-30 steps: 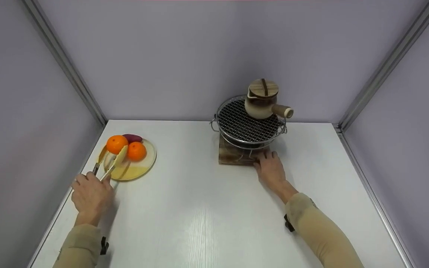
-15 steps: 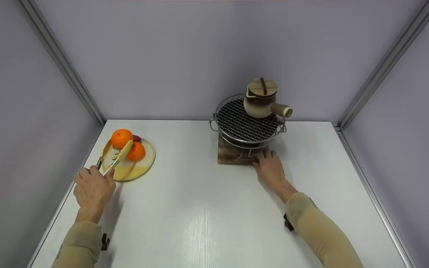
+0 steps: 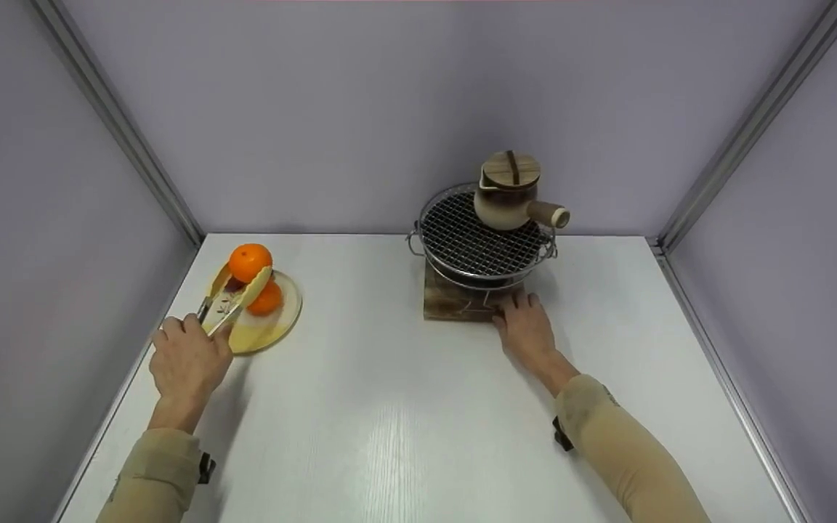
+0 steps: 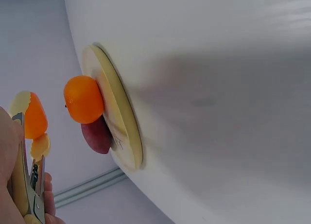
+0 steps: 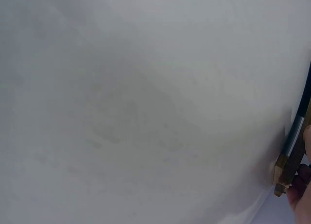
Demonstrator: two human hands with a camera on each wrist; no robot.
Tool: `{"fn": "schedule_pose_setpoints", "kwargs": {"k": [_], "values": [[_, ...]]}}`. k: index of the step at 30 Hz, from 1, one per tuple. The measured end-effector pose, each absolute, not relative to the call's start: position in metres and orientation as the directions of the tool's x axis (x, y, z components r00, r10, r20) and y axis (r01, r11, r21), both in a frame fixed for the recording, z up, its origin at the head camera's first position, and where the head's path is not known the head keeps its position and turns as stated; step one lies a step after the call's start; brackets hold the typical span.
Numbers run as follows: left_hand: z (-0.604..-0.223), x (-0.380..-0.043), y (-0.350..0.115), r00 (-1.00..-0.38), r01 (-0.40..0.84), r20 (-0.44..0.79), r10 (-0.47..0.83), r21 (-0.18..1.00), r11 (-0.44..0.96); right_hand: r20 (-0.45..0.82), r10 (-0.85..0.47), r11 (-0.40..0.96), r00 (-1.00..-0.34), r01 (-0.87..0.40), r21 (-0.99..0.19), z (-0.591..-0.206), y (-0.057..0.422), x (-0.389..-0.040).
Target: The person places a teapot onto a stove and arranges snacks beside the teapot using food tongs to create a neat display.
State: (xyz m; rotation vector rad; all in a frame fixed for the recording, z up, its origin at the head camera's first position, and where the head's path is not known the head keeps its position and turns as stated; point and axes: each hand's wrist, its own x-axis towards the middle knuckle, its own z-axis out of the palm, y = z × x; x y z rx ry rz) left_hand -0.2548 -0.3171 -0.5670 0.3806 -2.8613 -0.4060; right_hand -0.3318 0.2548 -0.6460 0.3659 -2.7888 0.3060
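Observation:
My left hand (image 3: 189, 359) grips a pair of tongs (image 3: 248, 290) with pale scalloped tips. Between the tips is an orange (image 3: 250, 261), lifted above the plate (image 3: 266, 335), as the left wrist view also shows. A second orange (image 4: 84, 99) and a purple-red sweet potato (image 4: 97, 135) lie on this round, cream-and-yellow plate. On the right, my right hand (image 3: 526, 330) holds the front right corner of a wooden base (image 3: 451, 303), thumb at its front edge and fingers at its side. Above the base stands a round grill (image 3: 455, 232) with black wire mesh.
A lidded clay teapot (image 3: 498, 207) with a side handle stands on the back right of the mesh. Wire handles (image 3: 415, 243) stick out from the grill's sides. Pale walls (image 3: 346, 116) enclose the white table (image 3: 368, 378) at the back and both sides.
My left hand has moved forward and slightly right, raising the orange in the tongs up off the plate. The right hand stays at the wooden base.

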Motion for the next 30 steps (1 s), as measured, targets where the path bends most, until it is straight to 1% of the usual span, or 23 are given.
{"fn": "schedule_pose_setpoints", "kwargs": {"k": [5,10,18,30], "values": [[-0.561,-0.255,-0.313,-0.939,-0.189,0.226,-0.258,0.289,0.939,0.324,-0.217,0.948,-0.921,-0.278,-0.155,-0.646,0.254,-0.332],[-0.555,-0.257,-0.310,-0.947,-0.187,0.202,-0.249,0.283,0.940,0.314,-0.211,0.945,-0.926,-0.276,-0.178,-0.644,0.253,-0.332],[-0.546,-0.259,-0.306,-0.956,-0.184,0.170,-0.240,0.293,0.938,0.316,-0.210,0.944,-0.925,-0.276,-0.180,-0.645,0.254,-0.332],[-0.535,-0.262,-0.293,-0.953,-0.093,0.252,-0.168,0.286,0.954,0.345,-0.210,0.939,-0.915,-0.287,-0.188,-0.644,0.253,-0.331]]}}
